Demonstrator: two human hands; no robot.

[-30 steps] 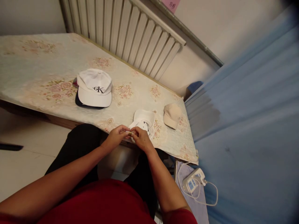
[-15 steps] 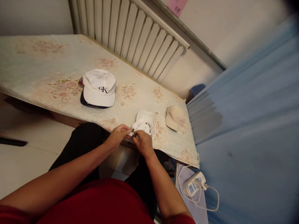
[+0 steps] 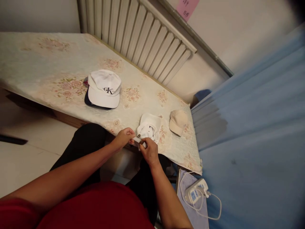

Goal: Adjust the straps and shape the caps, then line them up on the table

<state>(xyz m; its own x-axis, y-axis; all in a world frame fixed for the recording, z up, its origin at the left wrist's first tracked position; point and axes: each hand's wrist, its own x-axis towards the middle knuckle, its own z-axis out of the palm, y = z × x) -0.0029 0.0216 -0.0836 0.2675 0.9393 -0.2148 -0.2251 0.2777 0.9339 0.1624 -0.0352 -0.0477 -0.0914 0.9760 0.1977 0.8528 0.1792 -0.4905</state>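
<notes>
A white cap point(image 3: 150, 127) lies upside down at the near edge of the floral mattress point(image 3: 47, 66). Its white back strap point(image 3: 138, 140) stretches toward me between both hands. My left hand point(image 3: 124, 138) pinches the strap's left end with closed fingers. My right hand point(image 3: 149, 152) grips its right end, where a small buckle seems to sit, just below the cap. Both hands hover at the mattress edge above my dark-trousered knees.
A white cap with a black logo point(image 3: 104, 89) rests on a dark cap point(image 3: 88, 102) farther left. A beige cap point(image 3: 177, 121) lies to the right. A radiator point(image 3: 143, 35) runs behind, a blue curtain point(image 3: 250, 133) hangs right, and a white charger with cable point(image 3: 195, 194) lies below.
My hands have drawn slightly apart, and the strap shows stretched between them. The right hand has dropped a little lower. The camera view has drifted to the left.
</notes>
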